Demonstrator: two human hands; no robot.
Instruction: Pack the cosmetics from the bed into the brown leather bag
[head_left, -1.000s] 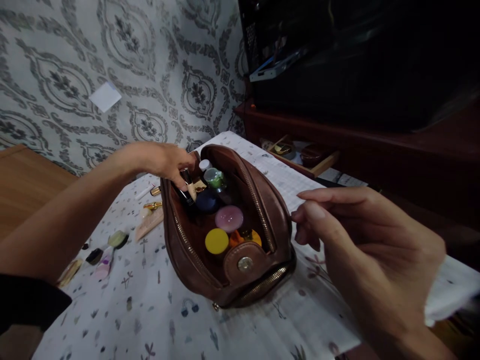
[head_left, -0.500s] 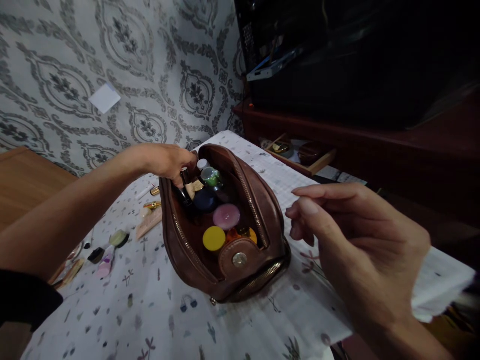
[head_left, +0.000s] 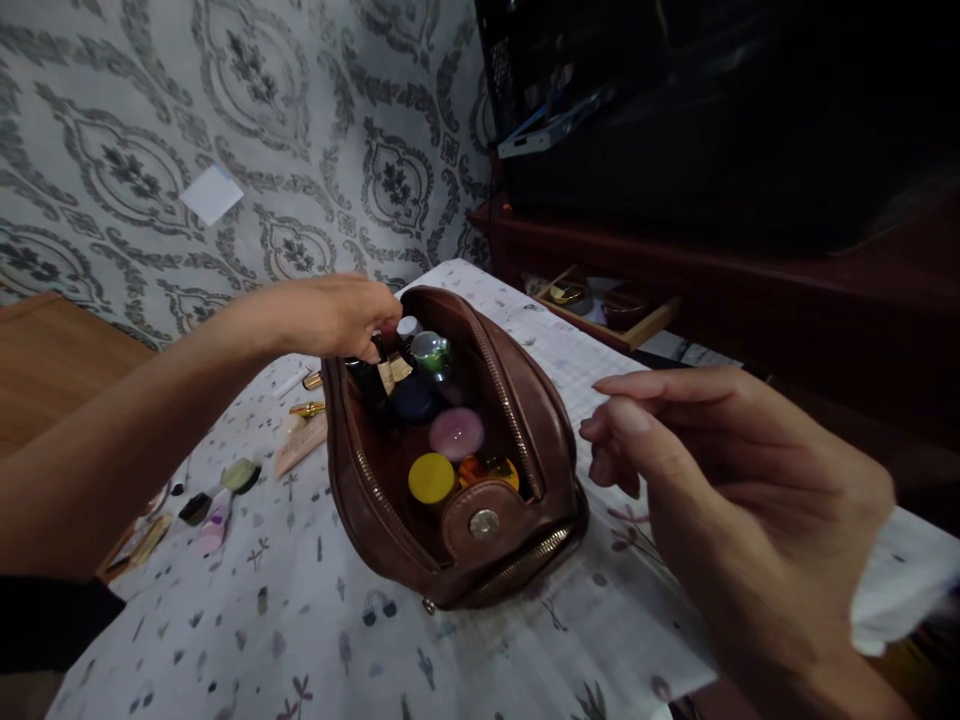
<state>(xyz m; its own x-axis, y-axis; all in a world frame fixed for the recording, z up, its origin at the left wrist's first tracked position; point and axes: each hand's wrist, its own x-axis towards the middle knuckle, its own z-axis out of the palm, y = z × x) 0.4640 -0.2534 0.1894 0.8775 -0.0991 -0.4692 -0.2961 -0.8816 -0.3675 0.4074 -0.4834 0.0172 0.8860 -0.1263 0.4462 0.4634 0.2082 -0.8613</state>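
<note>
While one bag [head_left: 536, 390] gapes | two hands [head_left: 341, 315] [head_left: 750, 480]: left curled, grip unclear | right half-open, empty

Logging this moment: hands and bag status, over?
Left hand partly covers brown bag at far end, grip unclear. Right hand empty, beside bag. Bag unzipped, containers inside.

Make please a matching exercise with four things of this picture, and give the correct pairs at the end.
1. Bag
2. Left hand
3. Right hand
4. Tube

A. lying on the cloth, left of the bag
B. unzipped
C. wholly outside the bag, right of it
D. at the bag's far end

Pairs: 1-B, 2-D, 3-C, 4-A
</note>
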